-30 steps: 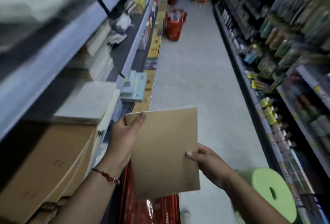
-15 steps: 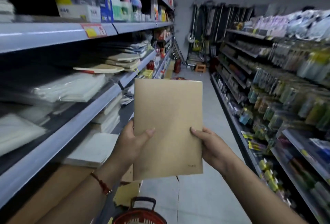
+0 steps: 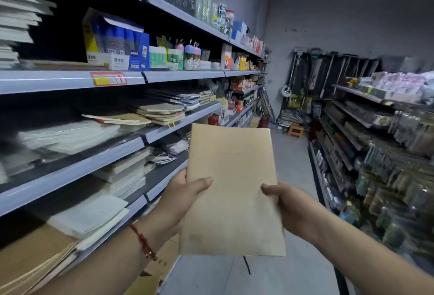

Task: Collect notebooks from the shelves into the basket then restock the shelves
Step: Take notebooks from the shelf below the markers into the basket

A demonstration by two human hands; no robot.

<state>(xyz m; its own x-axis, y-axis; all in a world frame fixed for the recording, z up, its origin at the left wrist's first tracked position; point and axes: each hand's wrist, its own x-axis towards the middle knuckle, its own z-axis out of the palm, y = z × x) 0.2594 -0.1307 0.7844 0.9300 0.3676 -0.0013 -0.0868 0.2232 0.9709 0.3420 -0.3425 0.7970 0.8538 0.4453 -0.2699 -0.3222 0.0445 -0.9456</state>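
Kraft notebook beside stocked shelves

- Notebook: cover print too faint to read; it hides the fingers of both hands behind it.
- Left hand: only thumb and palm edge show.
- Right hand: only thumb and back show.
- Paper stacks on left shelves: blurred, cut by left edge.
- Price label: unreadable.
- Right shelf goods: blurred, unidentifiable.
- Cardboard box: partly behind the left forearm.

Brown notebook upright between left hand and right hand; stocked shelves alongside
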